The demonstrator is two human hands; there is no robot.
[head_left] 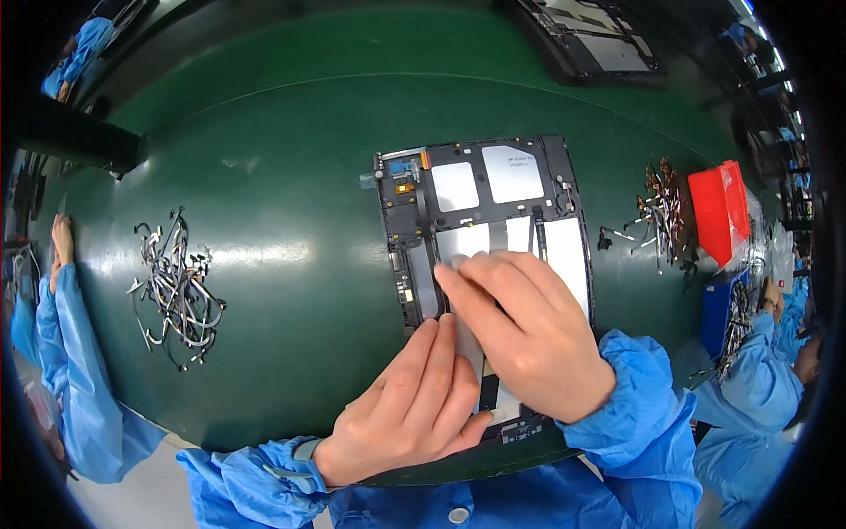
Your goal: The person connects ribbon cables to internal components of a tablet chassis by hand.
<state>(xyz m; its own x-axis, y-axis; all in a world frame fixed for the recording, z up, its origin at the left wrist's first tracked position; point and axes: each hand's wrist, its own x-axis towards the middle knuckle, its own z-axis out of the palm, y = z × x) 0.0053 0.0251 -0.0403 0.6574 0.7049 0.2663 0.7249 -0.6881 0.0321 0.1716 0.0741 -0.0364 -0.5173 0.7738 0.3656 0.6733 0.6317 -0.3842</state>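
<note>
An opened tablet-like device (458, 212) lies in front of me, its black frame fitted with silver plates, small boards and an orange flex piece. A thin black cable (434, 245) runs down its left part to my fingertips. My right hand (538, 339) is over the middle of the device, fingers pinched close together beside that cable. Just below, my left hand (405, 397) rests on the lower left part with its fingers pressed together at the cable's lower end. What either hand grips is hidden by the fingers.
On the green table (291, 176), a tangle of cables (176, 295) lies left and another cable pile (661, 212) right. Beyond that stand a red bin (718, 212) and a blue bin (724, 309). A second device (599, 40) sits at the far right. Blue-sleeved people flank the table.
</note>
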